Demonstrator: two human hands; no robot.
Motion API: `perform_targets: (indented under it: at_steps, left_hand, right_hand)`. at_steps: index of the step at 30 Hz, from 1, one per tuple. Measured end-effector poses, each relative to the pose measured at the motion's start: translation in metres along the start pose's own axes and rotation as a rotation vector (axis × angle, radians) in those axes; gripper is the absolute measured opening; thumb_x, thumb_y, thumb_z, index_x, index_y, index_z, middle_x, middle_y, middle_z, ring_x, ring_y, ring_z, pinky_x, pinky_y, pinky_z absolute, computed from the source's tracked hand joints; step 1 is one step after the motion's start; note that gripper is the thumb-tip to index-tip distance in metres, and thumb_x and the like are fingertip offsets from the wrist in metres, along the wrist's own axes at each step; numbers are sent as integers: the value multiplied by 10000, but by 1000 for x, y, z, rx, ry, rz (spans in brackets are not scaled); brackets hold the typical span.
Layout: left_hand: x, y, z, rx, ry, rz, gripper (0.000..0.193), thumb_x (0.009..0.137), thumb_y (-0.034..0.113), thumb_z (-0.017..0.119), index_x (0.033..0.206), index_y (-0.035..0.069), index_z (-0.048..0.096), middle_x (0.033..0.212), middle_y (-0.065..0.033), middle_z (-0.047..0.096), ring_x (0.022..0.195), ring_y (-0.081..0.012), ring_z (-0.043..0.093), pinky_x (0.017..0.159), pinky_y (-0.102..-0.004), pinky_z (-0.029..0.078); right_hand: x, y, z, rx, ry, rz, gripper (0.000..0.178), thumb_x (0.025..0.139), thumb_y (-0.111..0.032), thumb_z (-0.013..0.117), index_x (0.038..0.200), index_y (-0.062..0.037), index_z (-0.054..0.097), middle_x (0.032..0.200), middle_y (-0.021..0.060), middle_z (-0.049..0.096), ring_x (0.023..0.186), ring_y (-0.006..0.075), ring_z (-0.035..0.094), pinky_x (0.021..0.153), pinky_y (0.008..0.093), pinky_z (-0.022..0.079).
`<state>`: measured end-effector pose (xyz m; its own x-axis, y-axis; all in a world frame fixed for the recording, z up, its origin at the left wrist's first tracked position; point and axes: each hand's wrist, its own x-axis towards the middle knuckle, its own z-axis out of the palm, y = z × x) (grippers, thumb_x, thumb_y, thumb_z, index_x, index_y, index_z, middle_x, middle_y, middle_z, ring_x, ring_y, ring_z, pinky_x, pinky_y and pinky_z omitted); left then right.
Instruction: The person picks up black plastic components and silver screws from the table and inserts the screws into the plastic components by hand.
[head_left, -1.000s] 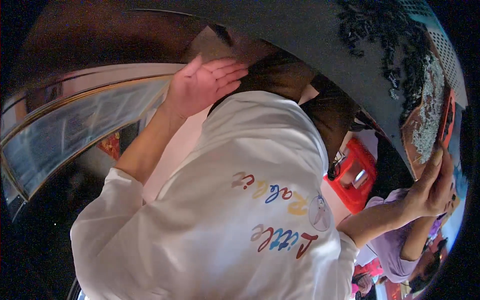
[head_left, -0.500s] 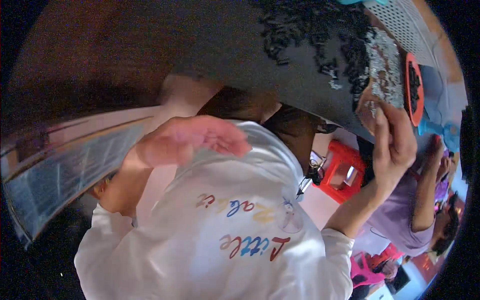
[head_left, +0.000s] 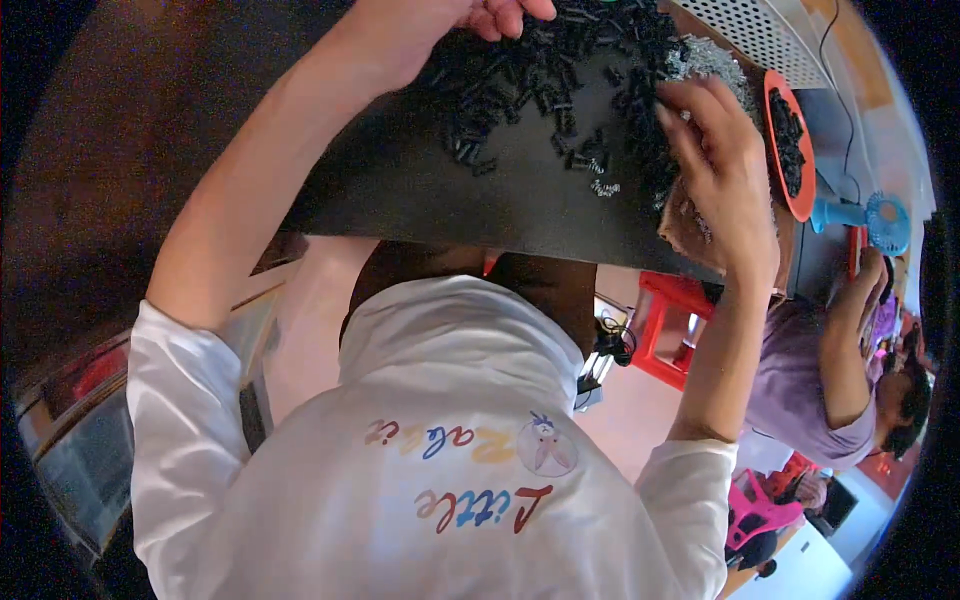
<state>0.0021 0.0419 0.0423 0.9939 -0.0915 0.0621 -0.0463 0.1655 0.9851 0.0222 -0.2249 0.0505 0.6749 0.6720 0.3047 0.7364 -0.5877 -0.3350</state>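
**Two bare hands at a heap of small black parts on a dark table**

Seen from above through a wide, curved lens, a person in a white top with rolled sleeves reaches both arms up and forward onto a dark table [head_left: 420,190].

The left hand [head_left: 500,15] sits at the very top edge of the view, mostly cut off. Its fingertips curl down and touch the near side of a heap of small black parts [head_left: 560,80] spread over the tabletop. Whether those fingers pinch anything cannot be told.

The right hand [head_left: 715,170] lies flat, back facing up, fingers spread apart and loose, resting on the right side of the same heap, where a patch of pale grey pieces [head_left: 705,60] mixes with the black ones. It grasps nothing that can be seen. A few stray black parts lie apart from the heap, between the two hands.

Just right of the right hand stands an orange tray [head_left: 800,205] holding more black parts. Beyond it lies a small blue handheld fan [head_left: 865,215]. A white perforated panel [head_left: 760,30] fills the upper right corner.

Below the table edge a red stool [head_left: 670,330] stands on the floor. At far right, another person in a purple top [head_left: 810,400] is seated.
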Motion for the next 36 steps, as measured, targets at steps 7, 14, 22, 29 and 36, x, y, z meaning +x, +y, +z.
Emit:
perform_targets:
  at_steps: [7,14,22,29,36]
  left_hand:
    - [28,-24,8,-86,66,39,265,943,242,481,848,32,610,711,-37,605,565,-82,532,515,-196,411]
    - [23,-1,20,-183,-6,-23,250,941,227,482,849,27,602,705,-39,595,568,-92,536,518,-197,423]
    - [18,-16,23,-338,-72,-191,253,968,250,478,943,23,587,792,-57,623,632,-103,580,558,-221,476]
    - [1,-21,48,-199,-237,-257,248,952,273,519,916,42,601,744,-17,613,581,-48,565,449,-182,470]
    - [-5,-16,59,-78,-328,-229,289,943,304,537,853,35,592,725,-13,602,569,-61,559,425,-196,463]
  right_hand:
    - [45,15,21,-235,-28,-92,178,824,-127,618,945,-1,581,902,169,559,819,366,568,702,413,454]
    - [56,27,27,-317,-178,-120,161,821,-155,584,872,-4,560,848,182,582,787,389,586,677,469,483]
    - [27,-3,11,181,195,-48,158,755,-39,673,878,-14,576,806,122,584,724,275,598,641,336,481]
    - [11,-7,8,268,334,-172,210,708,48,693,881,9,579,844,138,621,731,267,607,632,320,493]
    - [11,-16,6,200,316,-185,209,719,37,692,894,7,582,834,140,608,736,285,602,642,335,500]
